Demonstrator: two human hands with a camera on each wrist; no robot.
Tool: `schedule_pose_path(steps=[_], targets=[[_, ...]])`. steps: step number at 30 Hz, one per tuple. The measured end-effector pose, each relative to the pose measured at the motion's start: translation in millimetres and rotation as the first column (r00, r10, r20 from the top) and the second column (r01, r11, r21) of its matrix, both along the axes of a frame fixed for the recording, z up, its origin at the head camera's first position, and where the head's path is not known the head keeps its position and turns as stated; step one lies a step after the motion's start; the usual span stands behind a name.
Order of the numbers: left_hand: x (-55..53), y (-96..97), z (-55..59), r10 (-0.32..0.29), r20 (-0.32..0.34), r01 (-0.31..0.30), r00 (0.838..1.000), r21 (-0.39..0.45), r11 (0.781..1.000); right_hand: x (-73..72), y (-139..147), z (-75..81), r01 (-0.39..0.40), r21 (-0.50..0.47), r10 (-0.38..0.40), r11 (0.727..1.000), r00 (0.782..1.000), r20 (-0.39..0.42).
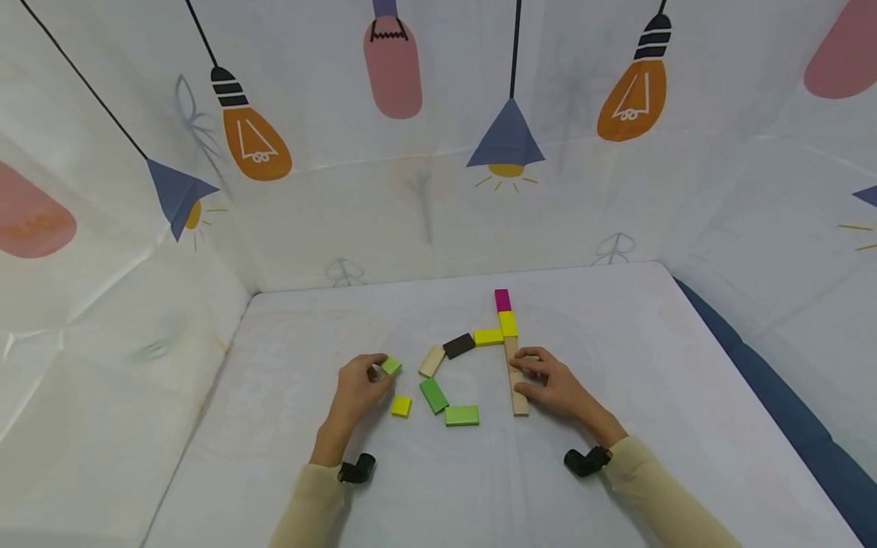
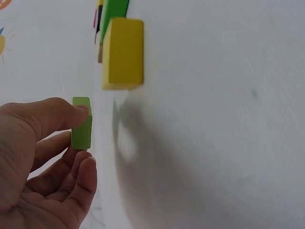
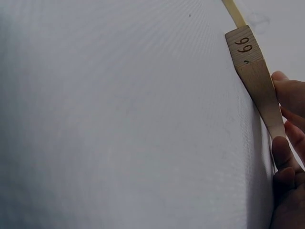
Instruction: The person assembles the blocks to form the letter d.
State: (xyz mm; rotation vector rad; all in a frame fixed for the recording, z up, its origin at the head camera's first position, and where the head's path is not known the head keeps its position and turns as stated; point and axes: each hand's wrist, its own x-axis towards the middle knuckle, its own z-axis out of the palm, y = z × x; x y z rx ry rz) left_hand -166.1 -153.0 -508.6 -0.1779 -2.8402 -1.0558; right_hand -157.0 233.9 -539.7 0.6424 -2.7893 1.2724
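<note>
My left hand [image 1: 358,388] pinches a light green block [image 2: 82,131] between thumb and fingers, held near the left end of a curved row of blocks. Below that hand lies a small yellow block [image 1: 401,406], large in the left wrist view. My right hand [image 1: 553,382] rests at the upright line of wooden blocks [image 1: 521,403], its thumb and forefinger tips laid over it. In the right wrist view, the near wooden block [image 3: 257,86] shows a printed end, with fingertips along its side. Above this line are a yellow block [image 1: 508,323] and a magenta block [image 1: 503,300].
The curve holds a yellow block [image 1: 489,337], a dark brown block [image 1: 459,346], a wooden block [image 1: 432,361], a green block [image 1: 434,396] and a light green block [image 1: 462,415]. All lie on a white table [image 1: 308,320], with printed white sheeting [image 1: 438,205] behind.
</note>
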Motion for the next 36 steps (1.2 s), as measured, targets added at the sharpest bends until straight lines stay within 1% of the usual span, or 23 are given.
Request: schedule_pose_path(steps=[7,10,12,15,18,22,24,26,29,31,33,36], targets=[[5.3,14.4,8.8,-0.027,-0.075,0.033,0.997,0.086,0.996,-0.4,0,-0.2,0.002,0.007,-0.002,1.000,1.000,-0.006],[8.6,22.5,10.5,-0.057,-0.106,0.068,0.993,0.106,0.992,-0.7,0,0.2,0.001,0.001,-0.001,1.000,1.000,-0.014],[11.2,29.1,10.1,-0.084,-0.120,0.097,0.989,0.110,0.989,-1.0,0,0.4,0.002,-0.005,-0.002,1.000,1.000,-0.016],[16.1,41.9,9.5,-0.132,-0.123,0.146,0.984,0.121,0.982,-1.3,0,-0.2,0.005,-0.011,-0.005,1.000,1.000,-0.018],[21.8,56.0,10.1,-0.190,-0.132,0.207,0.973,0.135,0.969,-1.4,1,-1.0,0.003,-0.011,-0.004,1.000,1.000,-0.030],[28.9,73.2,12.1,-0.249,-0.114,0.263,0.962,0.141,0.954,-1.7,2,-0.9,0.002,-0.020,-0.002,1.000,1.000,-0.029],[31.6,80.6,12.0,-0.278,-0.090,0.287,0.956,0.125,0.950,-1.8,2,-0.4,0.001,-0.020,-0.001,1.000,1.000,-0.020],[33.5,87.4,11.1,-0.310,-0.052,0.314,0.949,0.109,0.943,-1.8,1,0.1,0.001,-0.021,-0.001,1.000,1.000,-0.009],[35.7,96.6,9.1,-0.367,0.004,0.366,0.930,0.084,0.927,-1.7,1,0.1,0.002,-0.013,-0.002,1.000,1.000,0.002],[36.7,101.8,8.1,-0.394,0.040,0.390,0.918,0.080,0.917,-1.8,1,-0.2,0.002,-0.012,-0.002,1.000,1.000,0.004],[37.7,106.0,6.8,-0.416,0.055,0.412,0.907,0.078,0.908,-1.8,1,-1.3,0.003,-0.009,-0.003,1.000,1.000,0.000],[38.4,110.9,4.5,-0.436,0.063,0.431,0.898,0.076,0.899,-2.0,1,-2.4,0.002,-0.011,-0.002,1.000,1.000,-0.006]])
